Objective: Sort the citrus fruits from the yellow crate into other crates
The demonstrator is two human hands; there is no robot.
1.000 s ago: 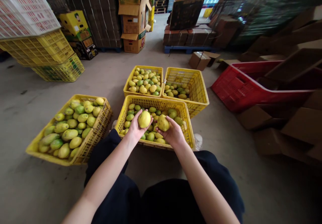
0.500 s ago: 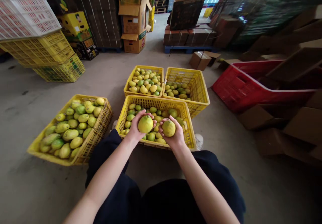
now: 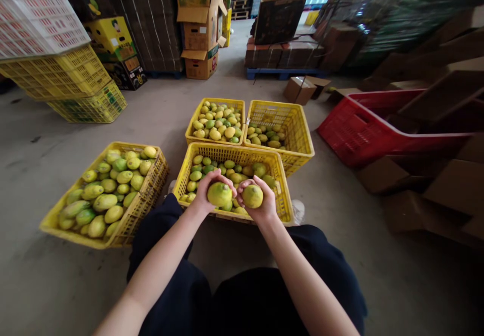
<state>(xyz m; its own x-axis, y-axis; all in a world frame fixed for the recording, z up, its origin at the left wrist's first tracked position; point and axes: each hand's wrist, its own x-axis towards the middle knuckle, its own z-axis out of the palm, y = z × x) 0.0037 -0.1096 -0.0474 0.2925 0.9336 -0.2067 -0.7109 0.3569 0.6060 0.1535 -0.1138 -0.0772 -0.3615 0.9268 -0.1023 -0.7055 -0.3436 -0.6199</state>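
My left hand (image 3: pixel 209 187) is closed round a yellow-green lemon (image 3: pixel 220 194). A second lemon (image 3: pixel 252 196) sits in my right hand (image 3: pixel 266 202), with the fingers curled behind it. Both hands are side by side above the near yellow crate (image 3: pixel 286 202), their fingertips close together. Yellow and green lemons (image 3: pixel 229 164) lie inside that crate, partly hidden by my hands. To the left stands another yellow crate (image 3: pixel 126 225), heaped with lemons (image 3: pixel 105 202).
Behind the near crate are a yellow crate full of lemons (image 3: pixel 215 119) and a part-filled yellow crate (image 3: pixel 298 124). A red crate (image 3: pixel 348 134) and cardboard boxes (image 3: pixel 454 185) stand at the right. Stacked crates (image 3: pixel 56 71) rise at the left.
My left hand has turned its lemon, so its tip now points up and right. The two hands have come slightly closer together, and the right lemon is tilted differently.
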